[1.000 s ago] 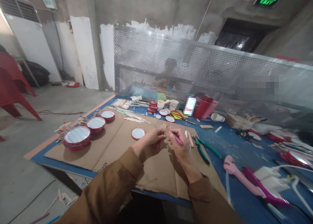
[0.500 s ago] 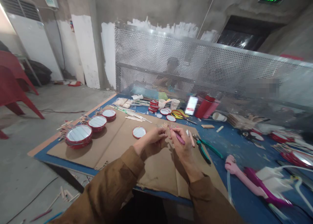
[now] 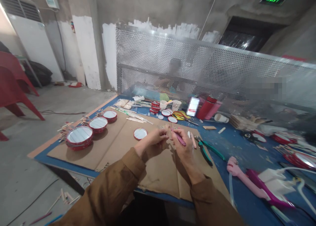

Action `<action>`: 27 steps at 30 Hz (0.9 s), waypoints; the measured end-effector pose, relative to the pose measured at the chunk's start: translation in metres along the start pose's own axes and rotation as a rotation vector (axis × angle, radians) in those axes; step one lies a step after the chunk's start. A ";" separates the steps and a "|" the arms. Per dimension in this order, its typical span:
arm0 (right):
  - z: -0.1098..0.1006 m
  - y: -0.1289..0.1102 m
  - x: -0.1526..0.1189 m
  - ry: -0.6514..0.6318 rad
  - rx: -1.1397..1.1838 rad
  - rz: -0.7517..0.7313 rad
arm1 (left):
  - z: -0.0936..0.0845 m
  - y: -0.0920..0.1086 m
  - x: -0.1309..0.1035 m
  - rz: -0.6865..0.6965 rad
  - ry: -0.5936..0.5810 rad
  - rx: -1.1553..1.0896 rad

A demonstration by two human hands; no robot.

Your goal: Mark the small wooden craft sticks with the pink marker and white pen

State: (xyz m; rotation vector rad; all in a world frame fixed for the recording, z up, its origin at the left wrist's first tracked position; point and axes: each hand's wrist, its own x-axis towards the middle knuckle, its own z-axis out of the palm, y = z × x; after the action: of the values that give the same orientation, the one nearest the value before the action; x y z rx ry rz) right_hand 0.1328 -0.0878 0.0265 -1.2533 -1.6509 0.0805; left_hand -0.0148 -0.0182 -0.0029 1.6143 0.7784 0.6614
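Over the cardboard sheet [image 3: 158, 173], my right hand [image 3: 182, 143] is closed around a purple pen-like tool [image 3: 179, 138], its tip pointing up and left. My left hand [image 3: 158, 138] is beside that tip with its fingers pinched together; what they hold, if anything, is too small to make out. Small light pieces [image 3: 166, 126] lie just beyond my fingertips. A round red-rimmed lid [image 3: 140, 133] lies left of my left hand. To the right of my right hand are pliers with teal and black handles [image 3: 205, 153].
Three red round tins [image 3: 79, 137] with sticks stand at the left. Scissors [image 3: 185, 117], a red bottle [image 3: 206, 107] and a phone [image 3: 193, 106] are at the back, before a perforated metal screen [image 3: 148, 55]. A pink glue gun [image 3: 244, 180] lies right.
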 end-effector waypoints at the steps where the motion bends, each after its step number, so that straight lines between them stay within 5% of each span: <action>1: 0.000 0.000 0.000 -0.012 0.015 0.002 | 0.000 0.000 0.000 0.004 0.000 0.006; 10: 0.001 0.001 0.001 0.068 0.037 0.039 | 0.002 0.006 -0.003 0.019 -0.001 0.006; 27: 0.001 -0.002 0.001 0.010 0.024 0.035 | 0.000 0.007 -0.002 0.028 -0.002 0.040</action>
State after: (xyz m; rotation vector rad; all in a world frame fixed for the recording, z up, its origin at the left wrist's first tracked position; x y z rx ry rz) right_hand 0.1307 -0.0873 0.0280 -1.2621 -1.6152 0.1149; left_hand -0.0149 -0.0209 0.0037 1.6648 0.7731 0.6672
